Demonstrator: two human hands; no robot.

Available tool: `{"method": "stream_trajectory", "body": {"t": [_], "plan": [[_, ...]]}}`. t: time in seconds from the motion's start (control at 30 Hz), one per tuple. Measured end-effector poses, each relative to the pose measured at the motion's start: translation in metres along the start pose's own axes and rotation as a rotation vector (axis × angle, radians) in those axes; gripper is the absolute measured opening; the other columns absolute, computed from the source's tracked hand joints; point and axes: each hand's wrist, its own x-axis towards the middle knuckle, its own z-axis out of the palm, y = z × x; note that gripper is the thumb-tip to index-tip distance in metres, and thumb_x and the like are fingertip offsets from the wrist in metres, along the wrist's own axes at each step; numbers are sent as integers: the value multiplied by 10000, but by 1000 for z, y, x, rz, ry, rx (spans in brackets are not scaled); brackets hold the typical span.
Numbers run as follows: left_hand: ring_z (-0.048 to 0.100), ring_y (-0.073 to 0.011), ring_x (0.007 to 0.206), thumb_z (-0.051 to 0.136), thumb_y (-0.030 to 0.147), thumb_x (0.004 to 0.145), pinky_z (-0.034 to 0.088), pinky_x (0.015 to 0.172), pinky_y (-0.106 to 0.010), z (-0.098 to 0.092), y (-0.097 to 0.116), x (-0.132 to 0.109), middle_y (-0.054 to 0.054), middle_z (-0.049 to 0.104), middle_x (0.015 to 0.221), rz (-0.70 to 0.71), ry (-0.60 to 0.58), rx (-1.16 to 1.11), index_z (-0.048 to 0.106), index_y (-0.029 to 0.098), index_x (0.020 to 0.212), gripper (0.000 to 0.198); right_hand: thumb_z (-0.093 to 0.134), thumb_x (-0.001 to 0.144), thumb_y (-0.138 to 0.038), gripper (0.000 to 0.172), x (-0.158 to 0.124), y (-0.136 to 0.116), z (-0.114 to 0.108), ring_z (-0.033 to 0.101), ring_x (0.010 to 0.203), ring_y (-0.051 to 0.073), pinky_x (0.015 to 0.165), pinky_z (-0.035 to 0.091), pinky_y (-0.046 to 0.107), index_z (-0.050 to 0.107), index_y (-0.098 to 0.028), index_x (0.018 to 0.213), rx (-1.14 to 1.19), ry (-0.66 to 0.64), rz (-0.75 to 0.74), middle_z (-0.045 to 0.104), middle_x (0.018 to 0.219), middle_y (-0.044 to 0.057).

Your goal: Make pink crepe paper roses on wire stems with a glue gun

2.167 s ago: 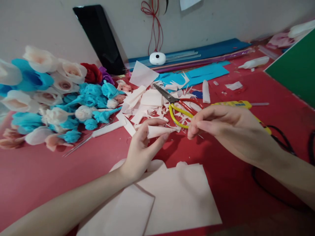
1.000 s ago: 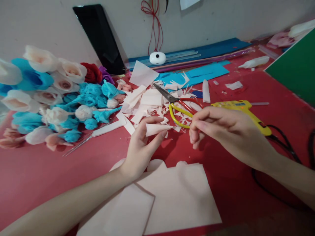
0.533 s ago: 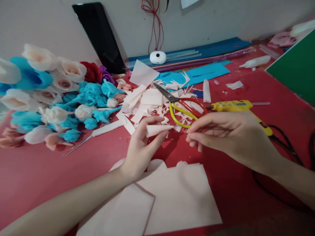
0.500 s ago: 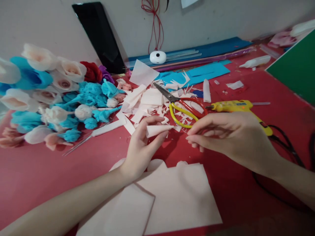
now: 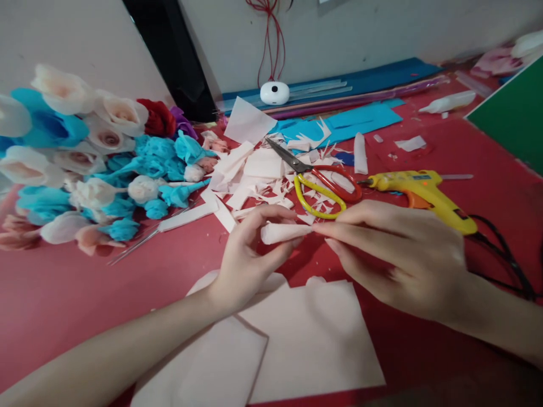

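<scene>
Between the thumb and fingers of my left hand (image 5: 250, 254) is a small rolled cone of pale pink paper (image 5: 283, 232), its narrow tip pointing right. My right hand (image 5: 394, 254) touches that tip with a fingertip; its thumb is apart below and its fingers are spread. Just behind the hands lie scissors (image 5: 303, 168) with one red and one yellow handle, on a heap of pale paper scraps (image 5: 263, 164). Pale pink sheets (image 5: 314, 339) lie on the red table (image 5: 169, 282) under my left wrist.
Crepe paper flowers (image 5: 110, 152) in white, blue and red crowd the left. A yellow glue gun (image 5: 424, 186) with a black cord lies beyond my right hand. At the back are blue paper (image 5: 356, 124), a white case (image 5: 275, 93) and a green board (image 5: 513, 113).
The cone looks more tightly rolled and sits slightly farther right. My right hand has turned, its fingers have spread, and a fingertip has come to the cone's tip. The view has shifted slightly.
</scene>
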Motion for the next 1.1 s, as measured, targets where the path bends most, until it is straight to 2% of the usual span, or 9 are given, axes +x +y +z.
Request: {"method": "stream_trajectory", "body": {"t": [0.17,0.33,0.43,0.7,0.87,1.0,1.1], "plan": [[597,-117,861,660,136,732,491,783,-213,0,0,-1,19,633,884,-7,-30,-31,592,235,901,207,510,819,-134,180,1,-3,5,484,701,141,646,416,290,603,-78,962,-38,-32,-85,575,773,60],[596,-120,874,678,150,723,493,815,-220,0,0,-1,4,634,894,40,-28,-12,590,212,902,209,494,826,-148,122,1,-4,9,483,710,136,673,415,286,593,-104,881,-62,-62,-73,559,769,49],[600,-115,864,692,150,708,501,799,-207,0,0,0,-4,630,890,52,-26,-30,586,191,898,221,494,829,-160,137,1,-4,10,477,719,134,692,419,286,589,-91,901,-67,-50,-101,548,774,48],[606,-109,826,712,183,692,517,694,-186,2,2,1,-1,625,857,-6,-49,-111,593,180,872,216,489,828,-164,138,1,-6,11,455,717,143,705,405,293,599,-88,859,-98,-64,-110,547,766,51],[609,-119,824,708,186,691,522,642,-188,1,4,1,-11,630,851,-26,-59,-92,591,171,864,210,497,824,-169,172,1,-5,12,461,725,152,714,408,303,610,-69,908,-101,-54,-163,554,777,59],[619,-125,816,711,193,685,524,628,-189,0,4,2,-19,640,859,-42,-60,-90,592,169,858,212,487,831,-161,186,1,-5,11,455,745,161,717,403,306,609,-75,941,-115,-67,-173,567,794,57],[621,-123,815,711,186,683,530,673,-197,0,4,1,-16,640,857,-38,-64,-88,595,171,858,211,489,829,-153,177,2,-4,11,456,740,151,708,394,301,606,-76,938,-54,-92,-139,562,805,57]]}}
